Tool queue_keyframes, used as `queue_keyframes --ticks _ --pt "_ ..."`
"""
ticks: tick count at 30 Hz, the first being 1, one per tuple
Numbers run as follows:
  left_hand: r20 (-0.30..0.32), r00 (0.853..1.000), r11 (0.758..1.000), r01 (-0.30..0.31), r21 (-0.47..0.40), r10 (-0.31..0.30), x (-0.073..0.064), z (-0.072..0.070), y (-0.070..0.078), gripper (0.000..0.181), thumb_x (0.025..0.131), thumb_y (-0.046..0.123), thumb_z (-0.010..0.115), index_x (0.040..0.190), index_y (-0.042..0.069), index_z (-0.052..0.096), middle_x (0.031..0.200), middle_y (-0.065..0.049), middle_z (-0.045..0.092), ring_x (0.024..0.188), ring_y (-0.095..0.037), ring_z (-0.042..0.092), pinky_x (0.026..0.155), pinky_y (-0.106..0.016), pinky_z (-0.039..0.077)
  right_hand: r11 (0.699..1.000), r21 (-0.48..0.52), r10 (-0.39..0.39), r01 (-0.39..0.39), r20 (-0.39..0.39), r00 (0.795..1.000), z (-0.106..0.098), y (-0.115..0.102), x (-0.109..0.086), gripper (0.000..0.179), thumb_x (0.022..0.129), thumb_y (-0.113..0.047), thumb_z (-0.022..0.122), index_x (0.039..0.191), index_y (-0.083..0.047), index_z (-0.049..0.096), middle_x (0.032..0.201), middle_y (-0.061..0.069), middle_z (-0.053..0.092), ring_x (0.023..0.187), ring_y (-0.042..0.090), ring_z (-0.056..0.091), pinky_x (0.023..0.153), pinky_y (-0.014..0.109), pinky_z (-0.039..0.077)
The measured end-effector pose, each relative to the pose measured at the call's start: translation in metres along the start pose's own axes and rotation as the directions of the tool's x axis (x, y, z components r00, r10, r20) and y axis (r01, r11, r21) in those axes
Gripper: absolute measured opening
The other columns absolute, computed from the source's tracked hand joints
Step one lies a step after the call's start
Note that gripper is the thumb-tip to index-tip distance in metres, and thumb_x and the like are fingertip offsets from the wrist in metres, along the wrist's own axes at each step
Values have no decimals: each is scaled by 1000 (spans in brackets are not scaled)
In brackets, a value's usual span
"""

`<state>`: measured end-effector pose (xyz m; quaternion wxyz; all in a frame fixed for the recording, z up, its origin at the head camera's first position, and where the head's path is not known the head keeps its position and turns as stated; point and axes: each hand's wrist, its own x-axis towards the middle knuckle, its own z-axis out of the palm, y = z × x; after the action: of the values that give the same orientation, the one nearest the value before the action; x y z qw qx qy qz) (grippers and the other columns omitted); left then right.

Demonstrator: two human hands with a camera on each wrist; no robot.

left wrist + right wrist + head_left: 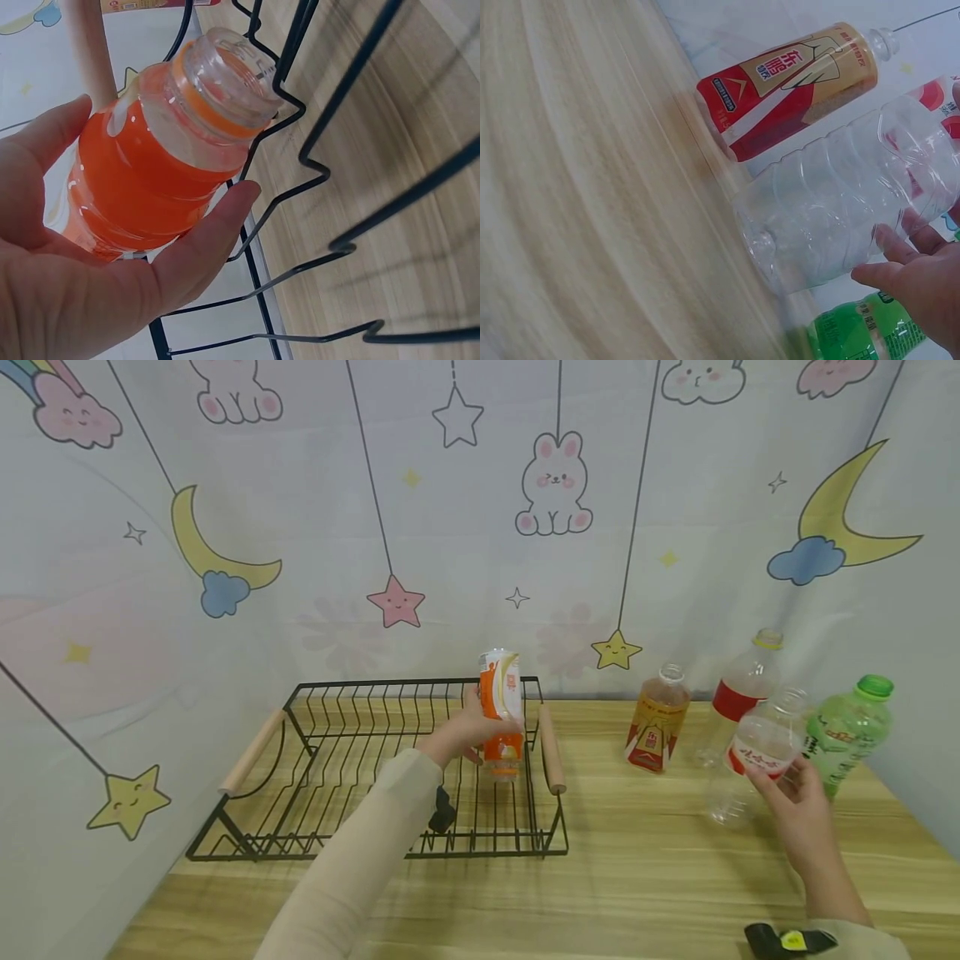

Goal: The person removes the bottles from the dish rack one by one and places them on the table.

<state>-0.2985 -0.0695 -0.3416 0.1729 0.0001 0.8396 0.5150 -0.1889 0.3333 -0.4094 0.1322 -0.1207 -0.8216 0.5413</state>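
My left hand (467, 727) grips a plastic bottle with an orange and white label (501, 706), held neck down over the right end of a black wire dish rack (420, 857). Up close in the left wrist view, the uncapped bottle neck (229, 79) is right at the rack's bent wires. Over on the right, my right hand (798, 806) holds a clear bottle with a red and white label (767, 743), fingers around its side. This bottle stands neck up, its ribbed clear body (832, 202) close to the tabletop.
An amber-and-red labelled bottle (658, 722) stands left of the clear one. Behind are a larger red-labelled bottle (738, 697) and a green bottle with a green cap (851, 727). Wooden handles (551, 750) rise at the rack's ends. A patterned curtain (480, 527) hangs behind the table.
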Motion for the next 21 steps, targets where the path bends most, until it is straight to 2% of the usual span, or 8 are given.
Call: queue_keyframes --ticks 5,14,17,19,21 --pt "21 1000 1000 -11 2 11 0 1 -1 108 83 33 74 151 13 -6 121 -17 51 101 -32 62 71 -46 58 1000 10 16 -16 8 1000 0 1 2 74 100 -33 51 154 -8 8 151 22 18 139 33 26 89 3 36" --pt "31 999 999 -31 -36 32 -2 1 -1 100 85 29 73 150 14 -2 122 -18 51 102 -33 62 72 -48 57 1000 6 13 -13 16 1000 -1 -2 0 76 100 -36 50 155 -9 5 155 26 15 140 38 24 87 1 35" --pt "28 999 999 -28 -35 29 -2 0 0 100 84 29 74 150 13 -1 122 -18 51 102 -33 61 71 -47 58 1000 21 0 -1 17 1000 -1 -2 -1 76 100 -34 50 155 -8 4 156 26 14 141 35 24 90 2 35" --pt "26 999 999 -25 -27 26 -3 0 2 100 84 29 74 150 13 1 122 -18 51 102 -33 62 70 -46 58 999 45 -14 14 13 1000 -2 -3 -1 75 100 -30 51 155 -8 5 154 22 19 141 28 24 92 3 35" --pt "23 999 999 -24 -24 25 -5 -2 5 99 84 29 74 150 13 2 123 -18 50 102 -33 61 69 -45 58 995 93 -38 38 0 999 -3 -3 -1 74 99 -25 53 154 -8 7 146 14 31 139 20 28 90 3 36"
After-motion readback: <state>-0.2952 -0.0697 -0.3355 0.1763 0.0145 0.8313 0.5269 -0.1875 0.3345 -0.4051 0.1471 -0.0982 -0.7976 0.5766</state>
